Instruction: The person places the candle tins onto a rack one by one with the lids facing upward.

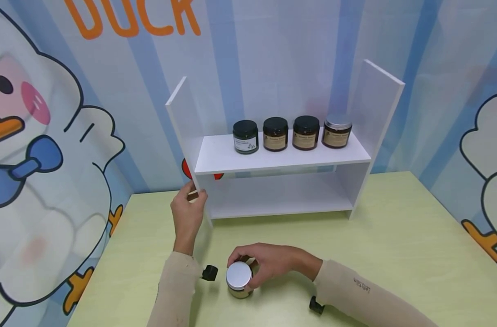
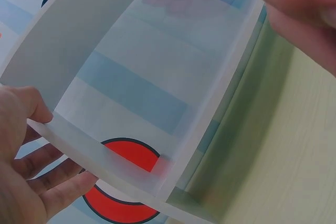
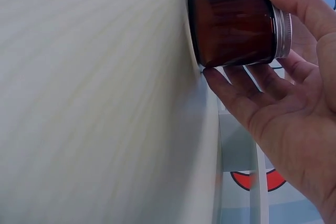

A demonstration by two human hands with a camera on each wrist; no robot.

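Note:
My left hand (image 1: pixel 187 215) grips the left side panel of a white two-tier shelf (image 1: pixel 216 156), near its lower part. In the left wrist view, the thumb lies on one side of the panel's edge (image 2: pixel 79 153) and the fingers on the other. In front of the shelf, my right hand (image 1: pixel 269 262) holds a brown glass jar (image 1: pixel 239 276) with a silver lid. Thumb and fingers wrap around the jar's side, and its base is at the tabletop in the right wrist view, where the amber glass (image 3: pixel 233 27) and tan label show.
On the upper board stand three black-lidded jars (image 1: pixel 275 135) and a silver-lidded jar (image 1: pixel 337 131) at the right end. The lower board (image 1: pixel 281 193) is bare. Beneath everything is a pale yellow-green table (image 1: pixel 408 254), backed by a striped duck-print curtain (image 1: pixel 273 59).

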